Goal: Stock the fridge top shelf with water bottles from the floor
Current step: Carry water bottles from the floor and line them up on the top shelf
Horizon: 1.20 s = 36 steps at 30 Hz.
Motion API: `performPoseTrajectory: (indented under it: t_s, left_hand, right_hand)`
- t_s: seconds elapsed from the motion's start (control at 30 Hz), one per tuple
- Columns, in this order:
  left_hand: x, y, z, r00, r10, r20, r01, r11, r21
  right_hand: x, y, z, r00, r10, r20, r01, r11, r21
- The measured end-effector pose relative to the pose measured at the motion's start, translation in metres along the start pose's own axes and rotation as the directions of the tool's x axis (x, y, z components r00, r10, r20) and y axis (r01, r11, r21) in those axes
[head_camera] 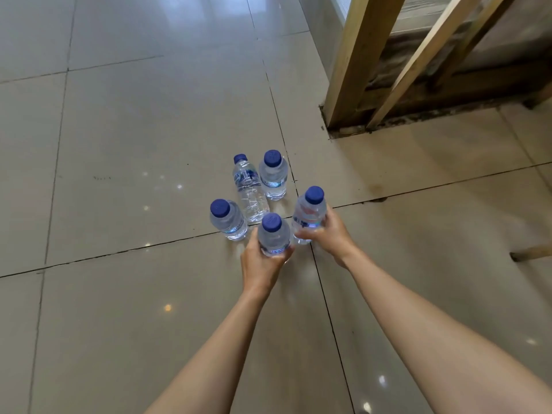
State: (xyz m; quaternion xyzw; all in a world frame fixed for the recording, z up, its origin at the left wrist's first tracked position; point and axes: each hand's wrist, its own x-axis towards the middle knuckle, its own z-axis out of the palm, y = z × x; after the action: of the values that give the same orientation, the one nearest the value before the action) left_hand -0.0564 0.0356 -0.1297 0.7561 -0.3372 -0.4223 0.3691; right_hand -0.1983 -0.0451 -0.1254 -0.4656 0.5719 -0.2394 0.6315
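Left hand (263, 264) grips one clear plastic blue-capped water bottle (273, 236); right hand (330, 236) grips another (309, 213). Three remain on glossy beige tiled floor (149, 130).

Each hand (263, 264) (330, 234) grips one upright bottle (273, 237) (307, 216); three others (251, 189) lie on tiles (134, 130).

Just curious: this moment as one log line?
left hand grips near bottle | right hand grips right bottle | three other bottles on floor

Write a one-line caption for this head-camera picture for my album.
Left hand grips the near bottle, right hand grips the rightmost bottle; three other bottles wait on the tiled floor.
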Motion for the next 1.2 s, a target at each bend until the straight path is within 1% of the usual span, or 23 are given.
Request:
performPoseTrajectory:
  t_s: [0.1,0.2,0.27,0.37,0.43,0.57,0.7,0.77,0.87,0.93,1.07,1.13,1.2]
  left_hand:
    - [-0.029,0.022,-0.023,0.999,-0.033,0.008,0.033,0.999,0.021]
    - [-0.056,0.067,-0.044,0.999,-0.024,0.028,0.024,1.0,0.017]
    - [-0.07,0.111,-0.055,0.999,0.009,0.05,-0.01,1.0,0.01]
    - [-0.087,0.195,-0.071,0.991,0.096,0.09,-0.097,0.995,0.001]
    - [-0.097,0.259,-0.08,0.979,0.174,0.104,-0.173,0.985,-0.015]
    - [-0.128,0.398,-0.098,0.927,0.341,0.159,-0.334,0.94,-0.071]
    - [-0.179,0.542,-0.114,0.835,0.502,0.224,-0.489,0.865,-0.118]
    - [-0.211,0.612,-0.119,0.776,0.575,0.258,-0.563,0.817,-0.127]
    - [-0.266,0.717,-0.122,0.666,0.666,0.337,-0.652,0.739,-0.171]
    - [-0.308,0.787,-0.12,0.581,0.706,0.406,-0.691,0.691,-0.213]
    - [-0.401,0.906,-0.098,0.4,0.791,0.462,-0.755,0.571,-0.323]
    - [-0.452,0.951,-0.08,0.319,0.817,0.481,-0.735,0.533,-0.418]
    - [-0.498,0.985,-0.054,0.261,0.826,0.5,-0.708,0.516,-0.482]
  right_hand:
    - [-0.048,-0.01,-0.004,0.996,0.07,-0.046,-0.067,0.996,0.062]
    - [-0.091,-0.036,-0.015,0.989,0.084,-0.12,-0.072,0.993,0.096]
    - [-0.116,-0.07,-0.028,0.986,0.071,-0.149,-0.056,0.993,0.105]
    - [-0.151,-0.143,-0.053,0.982,0.018,-0.187,0.001,0.995,0.102]
    - [-0.175,-0.202,-0.072,0.973,-0.041,-0.229,0.064,0.994,0.093]
    - [-0.231,-0.323,-0.115,0.935,-0.177,-0.307,0.206,0.976,0.065]
    - [-0.305,-0.448,-0.165,0.869,-0.289,-0.402,0.332,0.943,0.038]
    - [-0.35,-0.506,-0.192,0.829,-0.326,-0.455,0.383,0.923,0.035]
    - [-0.423,-0.59,-0.237,0.761,-0.369,-0.534,0.441,0.897,0.009]
    - [-0.476,-0.641,-0.272,0.703,-0.404,-0.586,0.48,0.877,-0.029]
    - [-0.586,-0.716,-0.339,0.548,-0.469,-0.693,0.541,0.83,-0.133]
    - [-0.641,-0.739,-0.37,0.451,-0.482,-0.751,0.546,0.815,-0.194]
    - [-0.692,-0.753,-0.4,0.355,-0.479,-0.803,0.532,0.81,-0.248]
